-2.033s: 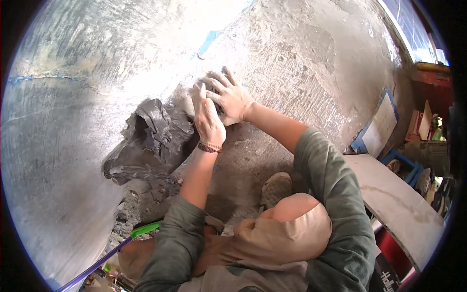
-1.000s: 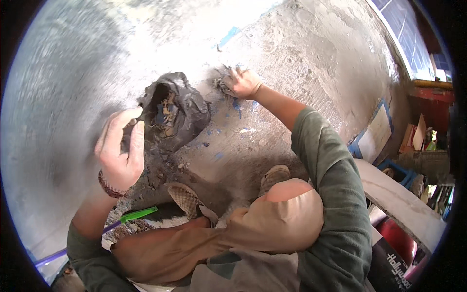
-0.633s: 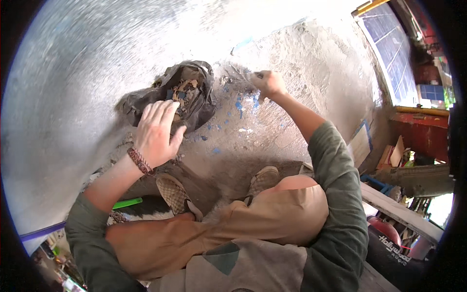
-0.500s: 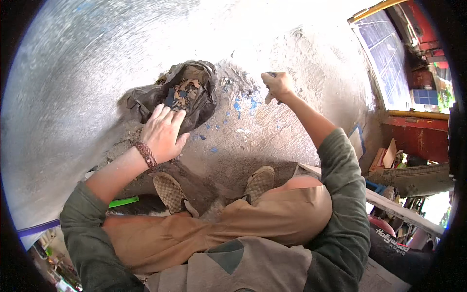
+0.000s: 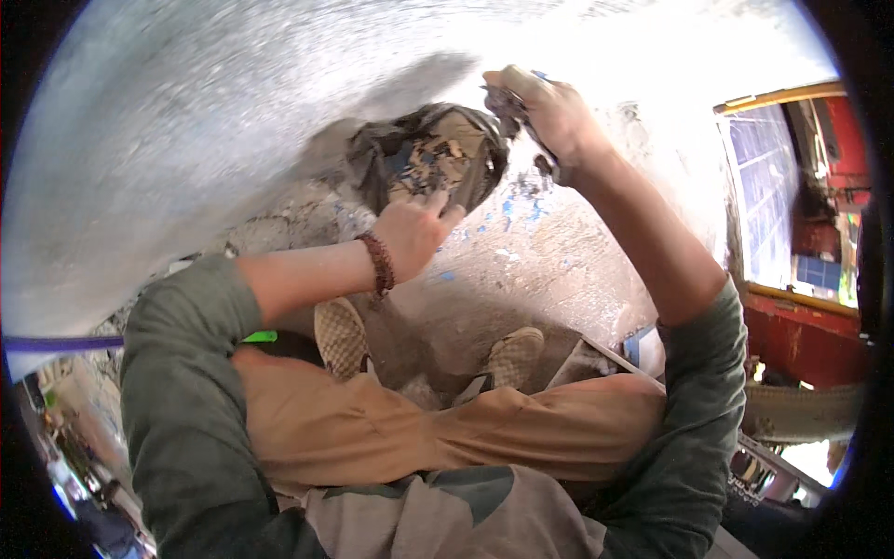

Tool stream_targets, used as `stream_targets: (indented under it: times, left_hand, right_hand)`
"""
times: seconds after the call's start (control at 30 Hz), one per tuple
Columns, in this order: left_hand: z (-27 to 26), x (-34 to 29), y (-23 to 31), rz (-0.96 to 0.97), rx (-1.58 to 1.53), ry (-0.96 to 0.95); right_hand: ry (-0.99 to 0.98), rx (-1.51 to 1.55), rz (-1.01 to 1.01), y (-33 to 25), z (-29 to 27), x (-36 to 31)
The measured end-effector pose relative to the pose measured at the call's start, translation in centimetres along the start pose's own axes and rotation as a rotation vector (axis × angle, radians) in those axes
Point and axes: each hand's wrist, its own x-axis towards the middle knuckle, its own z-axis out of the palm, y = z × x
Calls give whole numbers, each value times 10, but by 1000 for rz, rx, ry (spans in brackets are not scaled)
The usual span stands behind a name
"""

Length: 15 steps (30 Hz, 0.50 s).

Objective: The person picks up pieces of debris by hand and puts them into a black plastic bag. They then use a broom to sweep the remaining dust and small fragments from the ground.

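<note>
A person's right hand [image 5: 559, 116] closes around a clump of dark gray debris [image 5: 507, 107], raised near the far right rim of a black plastic bag [image 5: 486, 172], while the left hand [image 5: 414, 235] reaches to the bag's near rim, fingers extended over the edge; whether they pinch the plastic cannot be told. The bag sits mouth up near the left edge of a rough gray surface [image 5: 549, 279], where it meets a smoother pale expanse [image 5: 214, 140], and holds tan and dark blue flakes [image 5: 433, 160]. Blue flecks [image 5: 521, 210] dot the surface just right of the bag. A braided reddish-brown bracelet [image 5: 379, 263] circles the left wrist. Checkered shoes [image 5: 340, 337] rest on the surface's near edge, in front of tan trousers [image 5: 447, 430]. By the near left corner, a purple rod [image 5: 65, 344] runs behind the green sleeve [image 5: 186, 373], and a bright green piece [image 5: 263, 336] shows on its other side. Near the right corner lies a blue-edged panel [image 5: 643, 349]; past the right edge stand a bluish gridded pane [image 5: 768, 191] and a red structure [image 5: 805, 340]. Pale lettering, turned and small, marks a dark object [image 5: 778, 512] at lower right.
</note>
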Motion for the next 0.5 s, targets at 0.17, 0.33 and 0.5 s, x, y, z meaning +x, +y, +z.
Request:
stream_targets:
  times: [0.17,0.33,0.5]
  left_hand:
    - [10,-4,5,80,67,49]
    - [9,-14,5,80,17,106]
    - [5,-19,-1,101,-3,70]
  right_hand:
    - [-124,98,135,83,64,62]
    - [-53,-142,438,86,94,56]
    - [-140,-384,415,85,85,59]
